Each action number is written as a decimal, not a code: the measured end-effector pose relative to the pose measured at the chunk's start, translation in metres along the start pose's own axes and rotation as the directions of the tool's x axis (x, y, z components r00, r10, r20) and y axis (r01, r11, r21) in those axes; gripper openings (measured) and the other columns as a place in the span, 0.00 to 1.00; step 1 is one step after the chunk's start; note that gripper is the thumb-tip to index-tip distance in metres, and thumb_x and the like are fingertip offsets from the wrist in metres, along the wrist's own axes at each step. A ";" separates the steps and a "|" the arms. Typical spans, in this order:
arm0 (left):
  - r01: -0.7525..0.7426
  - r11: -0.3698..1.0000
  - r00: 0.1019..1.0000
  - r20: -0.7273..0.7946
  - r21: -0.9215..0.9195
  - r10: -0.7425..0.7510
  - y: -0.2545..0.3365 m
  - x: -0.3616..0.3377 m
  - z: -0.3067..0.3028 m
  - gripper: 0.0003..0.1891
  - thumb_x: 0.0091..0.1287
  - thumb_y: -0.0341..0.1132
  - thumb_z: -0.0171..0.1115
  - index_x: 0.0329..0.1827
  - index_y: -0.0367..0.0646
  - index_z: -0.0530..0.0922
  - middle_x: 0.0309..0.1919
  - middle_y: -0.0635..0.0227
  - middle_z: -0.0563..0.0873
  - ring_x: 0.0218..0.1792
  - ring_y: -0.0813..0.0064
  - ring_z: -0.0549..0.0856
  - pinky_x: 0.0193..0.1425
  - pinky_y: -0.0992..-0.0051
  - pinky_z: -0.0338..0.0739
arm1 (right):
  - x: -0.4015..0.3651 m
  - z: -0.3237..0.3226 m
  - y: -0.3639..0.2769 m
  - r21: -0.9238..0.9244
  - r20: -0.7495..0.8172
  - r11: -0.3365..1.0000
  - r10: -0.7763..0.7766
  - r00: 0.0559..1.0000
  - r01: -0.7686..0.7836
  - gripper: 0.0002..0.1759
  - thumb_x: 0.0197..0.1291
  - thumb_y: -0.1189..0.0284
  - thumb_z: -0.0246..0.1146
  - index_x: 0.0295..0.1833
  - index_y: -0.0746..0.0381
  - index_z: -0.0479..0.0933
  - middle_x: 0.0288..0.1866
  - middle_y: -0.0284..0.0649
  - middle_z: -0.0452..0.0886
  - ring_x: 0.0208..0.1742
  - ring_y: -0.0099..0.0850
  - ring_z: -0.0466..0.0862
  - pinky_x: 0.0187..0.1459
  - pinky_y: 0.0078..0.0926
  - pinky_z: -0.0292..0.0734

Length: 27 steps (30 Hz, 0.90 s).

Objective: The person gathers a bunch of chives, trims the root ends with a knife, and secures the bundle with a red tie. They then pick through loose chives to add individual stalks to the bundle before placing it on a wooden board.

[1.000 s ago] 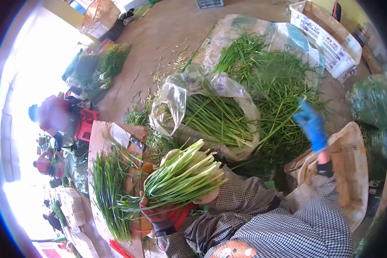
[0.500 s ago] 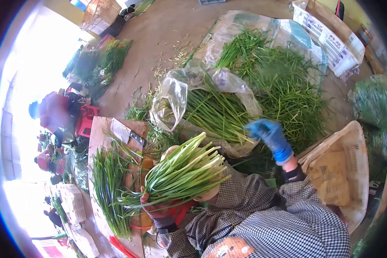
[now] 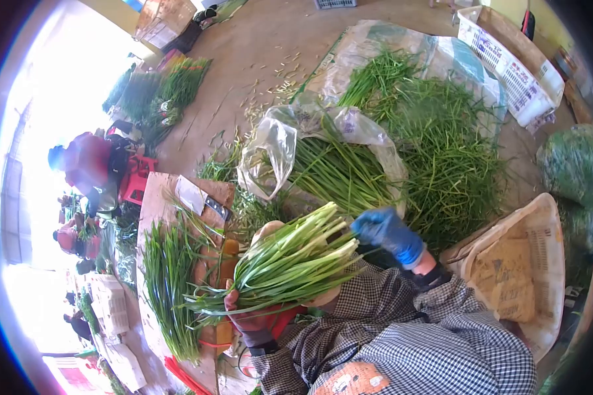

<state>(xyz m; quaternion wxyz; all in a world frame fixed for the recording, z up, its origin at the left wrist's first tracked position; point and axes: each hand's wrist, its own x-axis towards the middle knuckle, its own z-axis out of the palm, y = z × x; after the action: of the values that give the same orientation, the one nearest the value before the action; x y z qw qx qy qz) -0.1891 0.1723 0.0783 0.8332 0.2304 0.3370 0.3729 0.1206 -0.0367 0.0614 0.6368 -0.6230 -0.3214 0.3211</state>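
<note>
My left hand (image 3: 249, 324), in a dark glove, is wrapped round the leafy end of a bunch of chives (image 3: 293, 257). The bunch lies across my lap, its pale cut ends fanned out to the upper right. Just beside those pale ends is my right hand (image 3: 390, 238) in a blue glove, fingers closed together; what they hold, if anything, is hidden. Beyond it, a clear plastic bag (image 3: 270, 155) lies spread open with loose chives (image 3: 339, 172) in it. A second pile of chives (image 3: 171, 289) rests on the wooden board (image 3: 153, 197) at my left.
A knife (image 3: 201, 197) lies on the board's far end. More loose greens (image 3: 448, 145) cover a plastic sheet (image 3: 375, 33). A white crate (image 3: 552, 263) with cardboard stands at my right, another crate (image 3: 507, 72) behind. Co-workers sit at left near a red stool (image 3: 137, 181).
My right hand has moved left and down from the chives in the plastic bag to the pale ends of the held bunch. My left hand keeps its hold. The view has shifted slightly.
</note>
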 end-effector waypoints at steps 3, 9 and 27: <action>-0.013 1.000 1.000 -0.012 -0.001 0.013 -0.005 -0.007 0.021 0.21 0.65 0.40 0.55 0.58 0.36 0.75 0.52 0.52 0.85 0.48 0.57 0.86 0.54 0.53 0.85 | -0.018 -0.053 -0.014 0.081 -0.251 0.988 0.149 0.956 -0.133 0.09 0.67 0.70 0.64 0.40 0.65 0.84 0.30 0.34 0.85 0.26 0.21 0.82 0.30 0.20 0.78; -0.057 0.991 0.998 -0.004 0.124 0.058 -0.005 0.002 -0.005 0.27 0.63 0.48 0.56 0.59 0.37 0.78 0.54 0.52 0.85 0.53 0.52 0.85 0.59 0.51 0.81 | -0.049 -0.140 -0.001 -0.238 -0.523 0.955 0.028 0.852 -0.177 0.06 0.65 0.75 0.63 0.41 0.63 0.84 0.31 0.35 0.85 0.26 0.20 0.82 0.29 0.17 0.77; -0.092 0.996 0.992 -0.092 -0.003 0.092 -0.012 -0.018 0.028 0.21 0.62 0.39 0.56 0.58 0.43 0.76 0.51 0.55 0.85 0.48 0.55 0.86 0.52 0.52 0.85 | -0.008 -0.028 -0.011 -0.034 -0.343 0.996 0.061 0.937 -0.077 0.07 0.61 0.72 0.66 0.35 0.65 0.84 0.25 0.35 0.83 0.27 0.20 0.80 0.32 0.22 0.77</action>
<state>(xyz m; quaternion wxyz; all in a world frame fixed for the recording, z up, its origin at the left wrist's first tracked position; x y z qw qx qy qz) -0.1717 0.1477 0.0967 0.7996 0.2256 0.3625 0.4223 0.1386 -0.0595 0.0715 0.6566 -0.6948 -0.1913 0.2227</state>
